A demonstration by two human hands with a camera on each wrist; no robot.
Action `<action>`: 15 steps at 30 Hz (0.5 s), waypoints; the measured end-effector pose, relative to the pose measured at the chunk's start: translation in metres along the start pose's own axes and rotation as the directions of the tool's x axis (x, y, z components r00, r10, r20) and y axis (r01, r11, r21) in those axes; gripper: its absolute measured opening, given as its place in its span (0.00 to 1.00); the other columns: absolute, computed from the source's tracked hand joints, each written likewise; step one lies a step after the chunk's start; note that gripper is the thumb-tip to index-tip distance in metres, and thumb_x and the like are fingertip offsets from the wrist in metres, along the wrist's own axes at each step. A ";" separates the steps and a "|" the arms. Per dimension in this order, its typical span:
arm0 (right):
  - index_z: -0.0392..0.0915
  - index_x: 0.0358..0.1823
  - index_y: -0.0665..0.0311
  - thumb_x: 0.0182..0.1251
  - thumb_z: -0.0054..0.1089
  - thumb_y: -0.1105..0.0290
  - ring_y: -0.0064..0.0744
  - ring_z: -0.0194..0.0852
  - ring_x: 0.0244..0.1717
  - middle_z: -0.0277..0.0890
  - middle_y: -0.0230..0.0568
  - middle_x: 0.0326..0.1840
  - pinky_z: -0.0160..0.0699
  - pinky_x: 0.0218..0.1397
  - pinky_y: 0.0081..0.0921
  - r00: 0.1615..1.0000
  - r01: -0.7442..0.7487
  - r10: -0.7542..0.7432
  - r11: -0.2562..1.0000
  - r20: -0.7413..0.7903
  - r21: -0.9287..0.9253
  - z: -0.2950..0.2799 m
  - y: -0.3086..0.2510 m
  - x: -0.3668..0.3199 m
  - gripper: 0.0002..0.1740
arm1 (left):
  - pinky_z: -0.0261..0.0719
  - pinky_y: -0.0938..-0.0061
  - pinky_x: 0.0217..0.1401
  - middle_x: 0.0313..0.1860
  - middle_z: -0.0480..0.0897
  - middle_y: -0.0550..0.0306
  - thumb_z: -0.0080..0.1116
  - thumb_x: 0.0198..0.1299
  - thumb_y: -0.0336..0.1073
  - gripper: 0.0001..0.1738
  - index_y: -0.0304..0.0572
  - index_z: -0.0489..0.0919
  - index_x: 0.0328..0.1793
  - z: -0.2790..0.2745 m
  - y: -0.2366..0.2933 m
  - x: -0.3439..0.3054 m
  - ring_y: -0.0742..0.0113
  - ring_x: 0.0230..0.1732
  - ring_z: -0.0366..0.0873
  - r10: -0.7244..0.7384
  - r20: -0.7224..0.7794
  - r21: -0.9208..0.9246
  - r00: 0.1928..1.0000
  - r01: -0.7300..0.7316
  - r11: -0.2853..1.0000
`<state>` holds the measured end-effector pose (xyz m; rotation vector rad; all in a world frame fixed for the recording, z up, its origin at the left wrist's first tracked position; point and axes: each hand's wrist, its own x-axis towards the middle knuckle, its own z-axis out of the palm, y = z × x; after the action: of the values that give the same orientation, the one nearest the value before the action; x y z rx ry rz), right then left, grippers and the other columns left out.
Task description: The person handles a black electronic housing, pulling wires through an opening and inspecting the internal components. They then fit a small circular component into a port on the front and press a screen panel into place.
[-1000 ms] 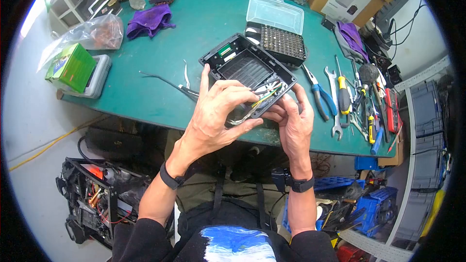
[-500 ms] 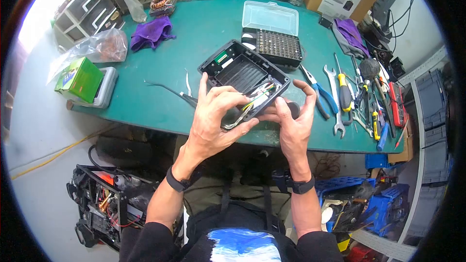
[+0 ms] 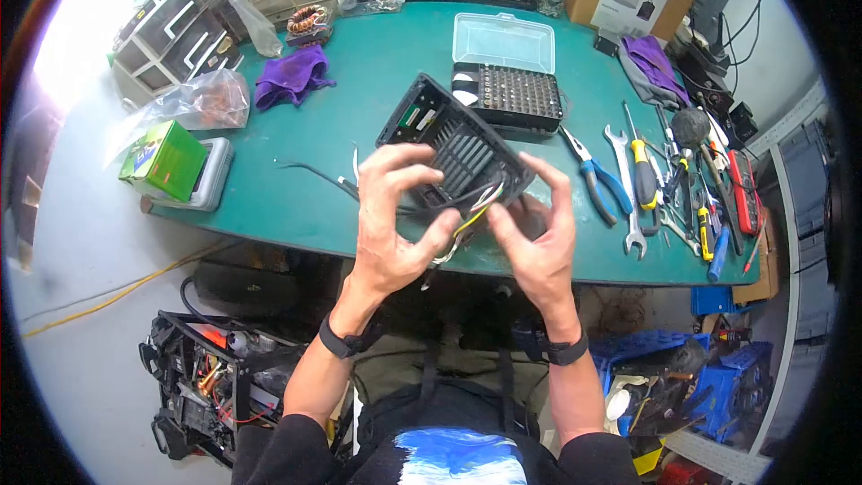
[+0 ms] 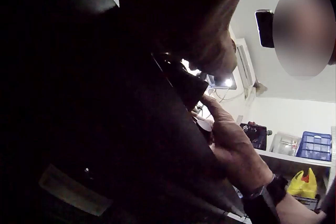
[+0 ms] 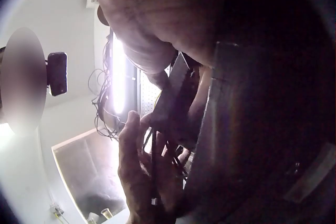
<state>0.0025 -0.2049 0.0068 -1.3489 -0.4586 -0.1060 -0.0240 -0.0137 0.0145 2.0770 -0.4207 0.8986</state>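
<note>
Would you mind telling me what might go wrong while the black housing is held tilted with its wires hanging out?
1. The loose wires hang from the lower end of the black housing, between the left hand and right hand; a tug might strain them.
2. The housing is held tilted close to the near edge of the table, so a slipped grip could let it fall off.

The right hand (image 5: 152,19) fills the top, close against a dark casing (image 5: 252,129). Below, the left hand (image 5: 137,179) lies beside thin wires (image 5: 154,155), perhaps holding the casing too.
</note>
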 end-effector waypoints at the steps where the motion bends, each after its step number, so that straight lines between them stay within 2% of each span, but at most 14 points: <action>1: 0.59 0.71 0.65 0.68 0.66 0.78 0.31 0.84 0.49 0.80 0.49 0.54 0.85 0.51 0.26 1.000 0.003 -0.003 1.000 0.005 0.006 0.001 -0.001 -0.003 0.34 | 0.59 0.50 0.74 0.64 0.74 0.46 0.71 0.56 0.42 0.25 0.43 0.77 0.57 0.001 0.001 0.000 0.48 0.67 0.69 -0.047 -0.052 0.107 0.998 0.052 0.993; 2: 0.62 0.71 0.65 0.65 0.67 0.81 0.32 0.84 0.52 0.81 0.48 0.54 0.84 0.53 0.27 0.997 0.071 -0.065 0.990 0.050 -0.125 0.002 -0.002 -0.007 0.34 | 0.60 0.53 0.72 0.69 0.69 0.42 0.70 0.58 0.45 0.26 0.44 0.77 0.59 0.004 -0.003 -0.002 0.45 0.69 0.65 -0.178 -0.099 0.032 0.979 0.182 0.983; 3: 0.65 0.70 0.65 0.62 0.68 0.84 0.33 0.85 0.54 0.82 0.48 0.54 0.83 0.56 0.28 0.987 0.143 -0.121 0.958 0.102 -0.248 0.004 -0.002 -0.008 0.35 | 0.63 0.57 0.71 0.67 0.68 0.42 0.68 0.61 0.49 0.29 0.40 0.75 0.62 0.002 -0.006 -0.002 0.50 0.67 0.67 -0.249 -0.095 0.018 0.964 0.252 0.968; 4: 0.69 0.68 0.64 0.58 0.70 0.85 0.38 0.85 0.56 0.82 0.49 0.59 0.83 0.58 0.31 0.951 0.308 -0.292 0.889 0.100 -0.338 0.010 -0.005 -0.006 0.36 | 0.64 0.58 0.70 0.66 0.68 0.43 0.67 0.63 0.50 0.31 0.37 0.73 0.64 0.002 -0.006 -0.003 0.53 0.66 0.67 -0.370 -0.097 -0.189 0.924 0.347 0.918; 5: 0.69 0.68 0.64 0.58 0.70 0.85 0.38 0.85 0.56 0.82 0.49 0.59 0.83 0.58 0.31 0.950 0.312 -0.294 0.892 0.104 -0.327 0.012 -0.005 -0.005 0.36 | 0.66 0.60 0.69 0.65 0.68 0.44 0.65 0.65 0.51 0.33 0.34 0.71 0.65 0.003 -0.008 -0.005 0.56 0.65 0.67 -0.483 -0.075 -0.387 0.872 0.421 0.820; 6: 0.71 0.68 0.64 0.56 0.71 0.85 0.41 0.85 0.56 0.82 0.49 0.60 0.83 0.59 0.32 0.945 0.327 -0.298 0.891 0.139 -0.316 0.011 -0.005 -0.005 0.36 | 0.70 0.67 0.66 0.57 0.71 0.50 0.64 0.68 0.48 0.31 0.31 0.69 0.64 0.004 -0.012 -0.004 0.66 0.59 0.70 -0.500 -0.056 -0.501 0.864 0.409 0.763; 7: 0.72 0.67 0.63 0.54 0.73 0.84 0.44 0.85 0.56 0.81 0.49 0.61 0.84 0.59 0.34 0.938 0.341 -0.300 0.890 0.174 -0.304 0.011 -0.004 -0.006 0.36 | 0.70 0.67 0.66 0.57 0.71 0.50 0.64 0.68 0.48 0.31 0.31 0.69 0.64 0.003 -0.013 -0.004 0.66 0.59 0.70 -0.504 -0.064 -0.490 0.862 0.412 0.768; 9: 0.76 0.63 0.63 0.51 0.75 0.83 0.46 0.84 0.58 0.82 0.47 0.61 0.83 0.61 0.34 0.945 0.316 -0.258 0.881 0.204 -0.351 0.009 -0.003 -0.006 0.34 | 0.73 0.71 0.62 0.51 0.75 0.55 0.64 0.68 0.41 0.24 0.32 0.70 0.60 0.000 -0.010 -0.002 0.71 0.54 0.73 -0.595 0.020 -0.623 0.803 0.476 0.621; 10: 0.77 0.61 0.63 0.51 0.75 0.82 0.46 0.83 0.58 0.83 0.47 0.60 0.82 0.61 0.34 0.943 0.318 -0.255 0.882 0.215 -0.349 0.009 -0.003 -0.005 0.33 | 0.74 0.77 0.58 0.47 0.77 0.60 0.65 0.67 0.36 0.20 0.34 0.71 0.58 0.000 -0.006 0.002 0.76 0.50 0.75 -0.590 0.010 -0.645 0.807 0.456 0.613; 11: 0.79 0.60 0.63 0.51 0.75 0.82 0.46 0.83 0.59 0.83 0.46 0.59 0.82 0.62 0.33 0.941 0.319 -0.252 0.882 0.226 -0.348 0.008 -0.003 -0.005 0.31 | 0.74 0.77 0.58 0.47 0.77 0.60 0.65 0.67 0.36 0.20 0.34 0.71 0.58 0.000 -0.009 0.002 0.76 0.50 0.75 -0.596 0.002 -0.641 0.803 0.458 0.616; 13: 0.76 0.61 0.63 0.49 0.78 0.79 0.45 0.80 0.63 0.81 0.48 0.61 0.80 0.64 0.35 0.933 0.320 -0.232 0.883 0.275 -0.343 0.007 0.001 -0.005 0.34 | 0.74 0.77 0.57 0.48 0.77 0.59 0.66 0.66 0.36 0.20 0.35 0.71 0.57 -0.001 -0.015 0.000 0.75 0.51 0.75 -0.555 0.038 -0.721 0.831 0.407 0.560; 15: 0.71 0.61 0.62 0.46 0.83 0.73 0.49 0.76 0.65 0.76 0.54 0.65 0.74 0.69 0.40 0.925 0.343 -0.304 0.926 0.227 -0.156 0.010 -0.001 -0.003 0.39 | 0.76 0.78 0.56 0.49 0.76 0.59 0.67 0.65 0.34 0.20 0.36 0.71 0.57 -0.002 -0.012 0.001 0.76 0.50 0.75 -0.553 0.029 -0.713 0.833 0.405 0.572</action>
<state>-0.0032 -0.1960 0.0084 -1.4710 -0.8602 -0.2983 -0.0176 -0.0052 0.0091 1.2602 -0.0352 0.4805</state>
